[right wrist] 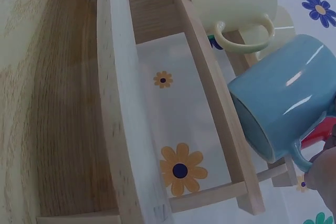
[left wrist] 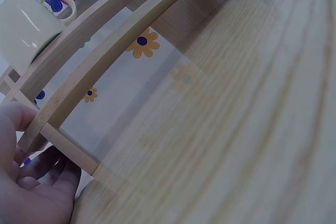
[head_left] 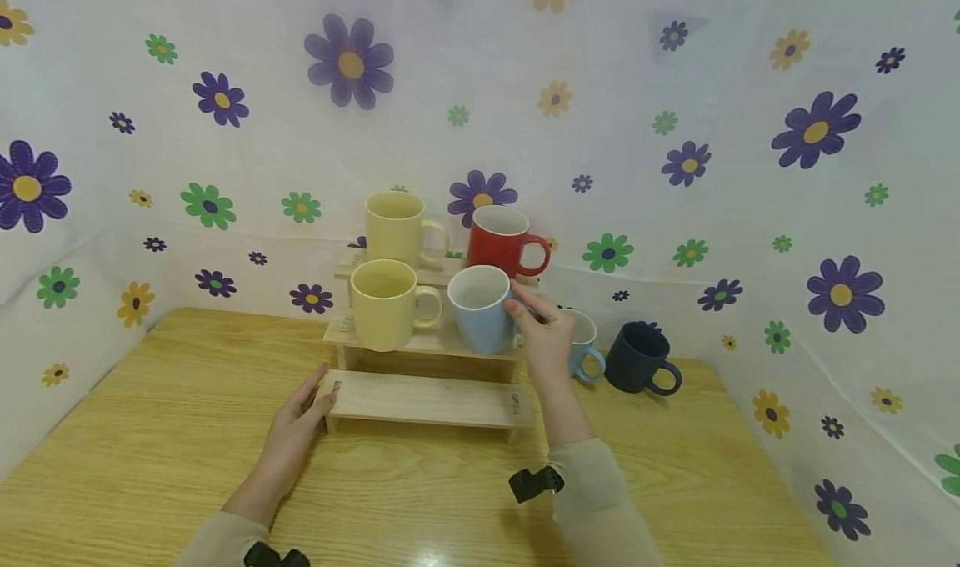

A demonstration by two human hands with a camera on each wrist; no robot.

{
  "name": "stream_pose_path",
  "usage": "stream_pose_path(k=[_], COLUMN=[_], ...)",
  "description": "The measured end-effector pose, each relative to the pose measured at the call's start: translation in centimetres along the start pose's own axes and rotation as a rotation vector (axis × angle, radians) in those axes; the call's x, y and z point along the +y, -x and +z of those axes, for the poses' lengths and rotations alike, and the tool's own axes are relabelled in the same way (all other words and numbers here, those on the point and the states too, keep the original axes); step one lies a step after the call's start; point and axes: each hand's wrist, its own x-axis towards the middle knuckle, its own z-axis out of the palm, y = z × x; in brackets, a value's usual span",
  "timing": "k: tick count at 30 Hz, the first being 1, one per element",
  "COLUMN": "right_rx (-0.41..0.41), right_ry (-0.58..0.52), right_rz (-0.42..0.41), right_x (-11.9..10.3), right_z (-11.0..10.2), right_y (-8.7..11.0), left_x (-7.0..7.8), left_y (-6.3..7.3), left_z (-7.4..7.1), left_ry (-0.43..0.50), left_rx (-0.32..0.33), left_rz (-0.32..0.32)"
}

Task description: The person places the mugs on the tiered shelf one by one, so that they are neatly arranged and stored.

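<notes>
My right hand (head_left: 546, 333) pinches the handle of a light blue mug (head_left: 480, 313), which is at the right end of the middle step of a three-step wooden rack (head_left: 427, 398). The right wrist view shows this blue mug (right wrist: 289, 95) tilted, its base by the step's edge; whether it touches the wood I cannot tell. My left hand (head_left: 295, 421) grips the left end of the lowest step, thumb at the top and fingers below in the left wrist view. Beside the blue mug stands a yellow mug (head_left: 384, 308). Another yellow mug (head_left: 393, 229) and a red mug (head_left: 498, 238) occupy the top step.
Right of the rack, a second light blue mug (head_left: 583, 346), partly behind my right hand, and a dark navy mug (head_left: 637, 357) stand on the wooden table (head_left: 420, 500). A white flowered cloth (head_left: 450, 67) hangs behind and at both sides.
</notes>
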Motion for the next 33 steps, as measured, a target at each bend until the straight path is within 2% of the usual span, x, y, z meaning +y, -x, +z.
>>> stream_pose_path(k=[7, 14, 19, 33], right_rx=[0.032, 0.085, 0.123, 0.14], right_ry=[0.0, -0.14, -0.184, -0.268], right_rz=[0.099, 0.141, 0.187, 0.169], right_x=[0.3, 0.9, 1.3, 2.2], right_z=[-0.4, -0.6, -0.8, -1.1], right_y=[0.3, 0.4, 0.6, 0.8], left_x=[0.0, 0.1, 0.1, 0.1], left_y=[0.1, 0.0, 0.0, 0.0], left_z=[0.0, 0.0, 0.0, 0.0], left_ry=[0.004, -0.009, -0.014, -0.026], left_rx=[-0.007, -0.001, 0.003, 0.01], left_rz=[0.007, 0.01, 0.007, -0.005])
